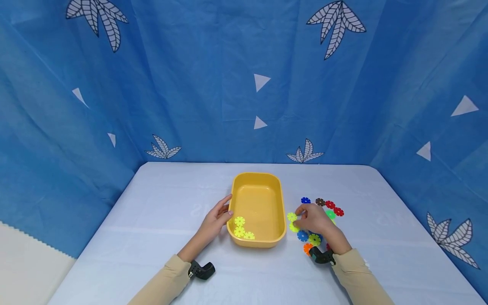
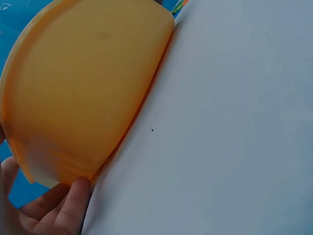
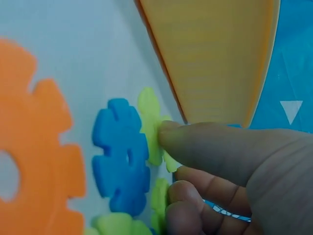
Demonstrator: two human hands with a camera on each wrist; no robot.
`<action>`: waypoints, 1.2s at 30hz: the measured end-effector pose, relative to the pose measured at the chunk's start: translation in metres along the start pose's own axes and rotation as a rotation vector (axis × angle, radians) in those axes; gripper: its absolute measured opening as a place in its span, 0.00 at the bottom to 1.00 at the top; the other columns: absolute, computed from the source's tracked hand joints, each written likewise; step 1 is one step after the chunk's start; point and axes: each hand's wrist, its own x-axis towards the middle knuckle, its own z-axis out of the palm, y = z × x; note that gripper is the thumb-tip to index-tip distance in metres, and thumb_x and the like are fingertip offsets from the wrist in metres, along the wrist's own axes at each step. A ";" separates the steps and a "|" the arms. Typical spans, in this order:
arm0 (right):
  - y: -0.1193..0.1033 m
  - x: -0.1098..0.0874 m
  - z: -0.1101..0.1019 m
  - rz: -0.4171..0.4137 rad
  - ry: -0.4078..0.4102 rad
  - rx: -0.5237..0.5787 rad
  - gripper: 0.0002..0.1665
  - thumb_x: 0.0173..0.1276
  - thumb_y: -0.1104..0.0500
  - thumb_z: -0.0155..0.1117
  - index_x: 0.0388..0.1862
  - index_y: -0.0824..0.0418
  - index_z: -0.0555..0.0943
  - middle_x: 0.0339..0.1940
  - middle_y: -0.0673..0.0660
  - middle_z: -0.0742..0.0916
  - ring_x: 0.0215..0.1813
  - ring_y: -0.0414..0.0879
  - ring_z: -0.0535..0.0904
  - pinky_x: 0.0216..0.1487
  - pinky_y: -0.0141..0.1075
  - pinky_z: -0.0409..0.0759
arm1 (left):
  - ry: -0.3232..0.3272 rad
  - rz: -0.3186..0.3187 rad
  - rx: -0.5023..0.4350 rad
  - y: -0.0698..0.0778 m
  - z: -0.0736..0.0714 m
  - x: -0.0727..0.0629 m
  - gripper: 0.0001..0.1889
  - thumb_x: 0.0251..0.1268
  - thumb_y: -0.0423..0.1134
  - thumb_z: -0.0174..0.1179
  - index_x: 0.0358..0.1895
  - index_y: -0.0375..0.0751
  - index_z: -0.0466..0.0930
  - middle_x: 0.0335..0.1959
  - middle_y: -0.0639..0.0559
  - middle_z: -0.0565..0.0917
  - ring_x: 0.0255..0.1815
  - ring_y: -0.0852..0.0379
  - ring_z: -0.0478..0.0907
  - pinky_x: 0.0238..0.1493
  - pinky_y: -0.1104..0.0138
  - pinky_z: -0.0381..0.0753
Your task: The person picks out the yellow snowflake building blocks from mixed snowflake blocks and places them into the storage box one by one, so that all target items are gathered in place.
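My left hand (image 1: 214,218) holds the left side of a yellow plastic bin (image 1: 257,243), thumb at the rim and fingers against the outer wall. Three yellow-green snowflake discs, one of them this disc (image 1: 239,231), lie in the bin's near left corner. Right of the bin, my right hand (image 1: 316,218) has thumb and index finger at the edges of a yellow-green snowflake disc (image 1: 291,217). The thumb tip overlaps the yellow-green pieces in the right wrist view, and the other fingers are curled. A blue disc (image 3: 121,156) lies close beside them.
More snowflake discs are scattered around and under the right hand: a dark blue disc (image 1: 305,200), a brown disc (image 1: 320,202), a red disc (image 1: 338,211), a green disc (image 1: 330,214) and an orange disc (image 1: 307,248). A white cloth covers the table (image 1: 183,186); a blue curtain (image 1: 213,84) hangs behind.
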 end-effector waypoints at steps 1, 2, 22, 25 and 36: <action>0.000 0.000 0.001 -0.006 0.007 -0.004 0.23 0.58 0.55 0.78 0.50 0.63 0.84 0.29 0.55 0.79 0.30 0.47 0.73 0.28 0.32 0.73 | 0.001 0.003 -0.002 0.000 0.000 0.000 0.30 0.76 0.41 0.57 0.78 0.52 0.63 0.70 0.35 0.76 0.69 0.39 0.77 0.59 0.55 0.87; 0.001 0.001 0.002 -0.012 0.014 -0.006 0.23 0.59 0.55 0.78 0.51 0.63 0.84 0.29 0.55 0.79 0.30 0.47 0.73 0.28 0.32 0.73 | 0.002 0.003 -0.003 0.000 0.000 0.000 0.30 0.76 0.41 0.58 0.78 0.52 0.64 0.70 0.36 0.76 0.69 0.39 0.77 0.59 0.55 0.87; 0.000 -0.001 0.004 -0.035 0.020 0.014 0.17 0.59 0.54 0.78 0.42 0.61 0.84 0.27 0.55 0.77 0.28 0.47 0.72 0.27 0.32 0.72 | -0.012 -0.008 0.024 -0.001 -0.001 -0.001 0.31 0.76 0.43 0.57 0.79 0.54 0.62 0.72 0.36 0.74 0.71 0.39 0.75 0.60 0.56 0.86; 0.000 -0.001 0.005 -0.034 0.027 0.014 0.19 0.59 0.54 0.78 0.45 0.61 0.83 0.26 0.55 0.77 0.27 0.47 0.71 0.27 0.32 0.72 | -0.012 -0.003 0.021 0.000 0.000 -0.001 0.31 0.76 0.43 0.57 0.79 0.54 0.62 0.72 0.36 0.74 0.71 0.39 0.75 0.60 0.56 0.86; 0.002 0.000 0.008 -0.035 0.027 0.007 0.15 0.59 0.55 0.78 0.42 0.60 0.84 0.28 0.55 0.78 0.29 0.47 0.72 0.28 0.32 0.74 | -0.003 -0.007 0.001 0.000 0.001 0.000 0.30 0.76 0.41 0.57 0.78 0.54 0.64 0.71 0.37 0.75 0.70 0.39 0.75 0.60 0.54 0.86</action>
